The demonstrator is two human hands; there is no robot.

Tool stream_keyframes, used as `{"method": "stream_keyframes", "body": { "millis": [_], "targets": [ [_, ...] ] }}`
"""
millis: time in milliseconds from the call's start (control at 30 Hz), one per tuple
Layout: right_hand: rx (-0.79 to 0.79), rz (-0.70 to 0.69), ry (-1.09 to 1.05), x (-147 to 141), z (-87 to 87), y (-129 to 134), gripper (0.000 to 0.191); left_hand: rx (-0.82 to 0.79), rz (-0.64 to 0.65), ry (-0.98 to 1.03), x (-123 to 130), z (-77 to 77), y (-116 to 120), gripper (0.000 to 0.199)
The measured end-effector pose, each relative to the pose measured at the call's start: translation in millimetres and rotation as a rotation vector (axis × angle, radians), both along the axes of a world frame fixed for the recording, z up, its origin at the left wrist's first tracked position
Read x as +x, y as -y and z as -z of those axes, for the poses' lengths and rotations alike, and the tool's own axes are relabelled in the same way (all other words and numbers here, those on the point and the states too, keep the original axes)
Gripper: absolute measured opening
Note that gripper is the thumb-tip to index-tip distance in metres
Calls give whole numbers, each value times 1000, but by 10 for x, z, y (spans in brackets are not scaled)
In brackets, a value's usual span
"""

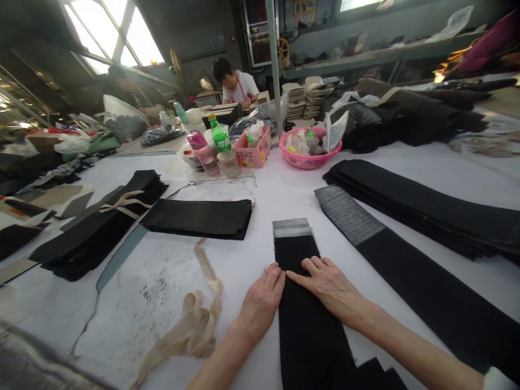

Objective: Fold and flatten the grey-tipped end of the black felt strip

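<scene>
Both hands lie flat on a narrow black fabric strip (303, 309) that runs away from the person on the white surface (162, 281). The left hand (260, 303) rests at the strip's left edge, fingers together and pressed down, gripping nothing. The right hand (331, 287) lies across the strip just beside it, fingers spread a little, fingertips nearly touching those of the left; it also clasps nothing. The far end of the strip shows grey layered ends (291, 227).

At the far side of the surface stands a pink basin (309, 160) holding small white bottles and bits of paper. Next to it a pink box (254, 154) holds white wads. A green bottle (220, 135), a pink-capped bottle (202, 149) and a clear jar (228, 162) stand close together left of the box.

Right of the hands a long black strip with a grey end (406, 271) lies slantwise, and beyond it a stack of long black strips (426, 206) reaches toward the right edge. Left of centre lies a folded black pile (199, 218), and further left a tied black bundle (97, 227). A loose beige ribbon (199, 319) curls near the left forearm. Bare surface lies open between the folded pile and the hands, and between the two strips on the right. Two other people sit at the far end of the room.
</scene>
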State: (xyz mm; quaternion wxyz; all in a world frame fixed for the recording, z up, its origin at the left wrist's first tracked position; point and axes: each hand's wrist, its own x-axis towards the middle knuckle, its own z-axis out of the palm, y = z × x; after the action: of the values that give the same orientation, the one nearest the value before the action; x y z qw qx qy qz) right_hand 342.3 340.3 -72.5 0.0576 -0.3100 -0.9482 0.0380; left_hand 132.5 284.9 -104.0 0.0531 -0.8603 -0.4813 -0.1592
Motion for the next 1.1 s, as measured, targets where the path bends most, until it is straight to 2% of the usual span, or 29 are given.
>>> {"method": "stream_keyframes", "body": {
  "millis": [333,500,633,767,867,967,1033,1100],
  "targets": [
    [30,3,28,-29,2,0,55,37,-29,-21,-12,41,52,28],
    [81,-1,43,-68,-3,24,57,11,-87,15,-53,75,125,28],
    [124,15,47,-110,-15,68,58,-115,-139,217,-92,60,139,28],
    [122,24,20,-116,-2,99,55,-225,-266,531,-35,-55,90,30],
    [55,65,-56,-72,38,86,47,-228,-312,552,71,-117,44,29],
    [-55,200,-154,-17,53,37,28,-213,-304,502,149,-115,10,25],
    [-107,273,-181,1,30,-12,17,-207,-296,511,160,-99,-3,23],
    [-183,297,-190,2,-11,-67,14,-209,-285,533,147,-93,-8,23]
  ]
}}
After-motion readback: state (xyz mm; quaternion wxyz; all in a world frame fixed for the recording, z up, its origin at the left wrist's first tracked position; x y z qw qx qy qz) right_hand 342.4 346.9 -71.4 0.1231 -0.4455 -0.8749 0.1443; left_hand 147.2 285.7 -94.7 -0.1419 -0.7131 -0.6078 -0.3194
